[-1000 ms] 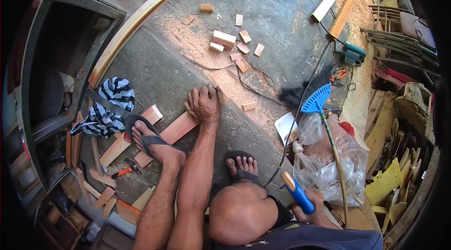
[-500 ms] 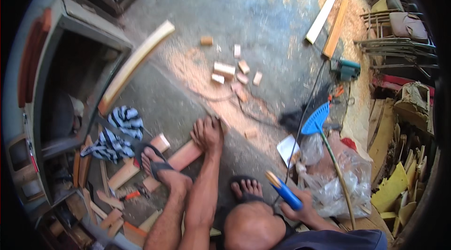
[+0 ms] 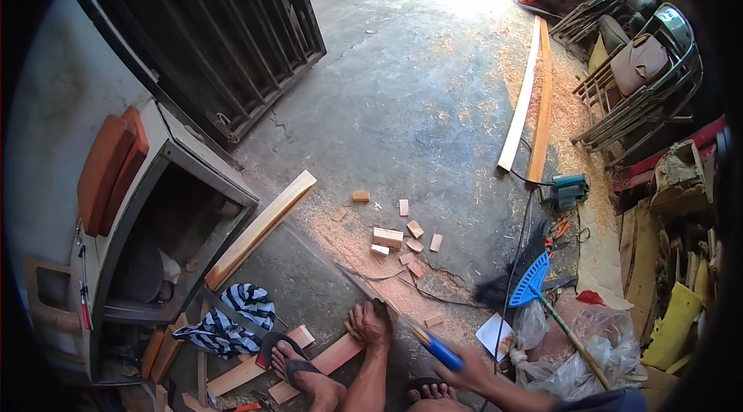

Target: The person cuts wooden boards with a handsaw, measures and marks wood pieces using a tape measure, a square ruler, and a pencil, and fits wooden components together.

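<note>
My left hand [image 3: 369,324] presses down on a reddish wooden plank [image 3: 329,362], its fingers curled over the far end. In my right hand [image 3: 467,372] is a hand saw [image 3: 439,350] with a blue and wood-coloured handle. Its thin grey blade, seen nearly edge-on and blurred, passes just right of my left hand by the plank's end. Whether the teeth touch the wood I cannot tell. My sandalled left foot [image 3: 300,369] rests on the planks, beside a second plank [image 3: 255,369].
Several cut wood blocks [image 3: 388,238] lie among sawdust ahead. A long board [image 3: 261,228] leans against a cabinet [image 3: 166,188] at left, near a striped cloth [image 3: 232,321]. At right are a green power tool [image 3: 569,190], a blue rake [image 3: 532,279], plastic bags [image 3: 596,354] and folding chairs [image 3: 638,64].
The view has tilted up, showing more of the gate and far floor. My right hand has brought the saw handle closer to my left hand, which stays on the plank.
</note>
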{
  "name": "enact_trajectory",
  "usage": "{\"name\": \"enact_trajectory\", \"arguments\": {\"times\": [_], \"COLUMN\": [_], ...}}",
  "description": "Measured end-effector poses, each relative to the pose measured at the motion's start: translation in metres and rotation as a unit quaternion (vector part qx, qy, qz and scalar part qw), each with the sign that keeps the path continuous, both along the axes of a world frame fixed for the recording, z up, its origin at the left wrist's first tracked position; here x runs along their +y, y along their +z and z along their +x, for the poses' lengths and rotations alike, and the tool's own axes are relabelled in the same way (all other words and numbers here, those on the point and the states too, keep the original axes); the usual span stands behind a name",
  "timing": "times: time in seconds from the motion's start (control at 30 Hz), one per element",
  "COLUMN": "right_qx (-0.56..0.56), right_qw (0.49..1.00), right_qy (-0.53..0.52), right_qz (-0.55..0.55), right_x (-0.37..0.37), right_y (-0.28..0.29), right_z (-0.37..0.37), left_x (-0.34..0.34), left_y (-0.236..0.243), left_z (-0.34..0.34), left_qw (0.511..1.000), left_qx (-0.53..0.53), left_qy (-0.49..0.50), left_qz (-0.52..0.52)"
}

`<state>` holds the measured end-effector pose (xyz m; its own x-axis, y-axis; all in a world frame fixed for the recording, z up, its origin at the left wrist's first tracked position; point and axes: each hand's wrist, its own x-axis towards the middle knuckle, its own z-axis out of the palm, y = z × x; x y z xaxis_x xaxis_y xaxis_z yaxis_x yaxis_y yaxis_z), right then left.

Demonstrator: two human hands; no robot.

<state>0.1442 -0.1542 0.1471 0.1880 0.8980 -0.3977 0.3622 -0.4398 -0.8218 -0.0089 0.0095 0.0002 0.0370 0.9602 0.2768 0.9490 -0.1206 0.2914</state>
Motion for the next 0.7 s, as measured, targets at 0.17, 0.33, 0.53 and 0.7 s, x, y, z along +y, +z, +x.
{"name": "enact_trajectory", "arguments": {"times": [0.17,0.33,0.53,0.7], "right_qx": [-0.056,-0.041,-0.021,-0.007], "right_qw": [0.997,0.998,0.999,0.999], "right_qy": [0.000,0.034,-0.014,0.012], "right_qz": [0.054,-0.012,0.023,0.040], "right_x": [-0.006,-0.107,0.035,-0.118], "right_y": [0.007,0.115,0.001,0.112], "right_z": [-0.005,0.035,-0.014,0.033], "left_x": [0.002,0.018,0.008,0.004], "left_y": [-0.020,0.015,-0.006,0.006], "left_z": [-0.018,0.004,-0.005,-0.004], "left_qw": [0.998,1.000,0.999,0.998], "left_qx": [0.033,-0.001,-0.008,0.016], "left_qy": [-0.004,0.004,-0.003,0.000], "left_qz": [0.060,-0.022,-0.046,-0.060]}}
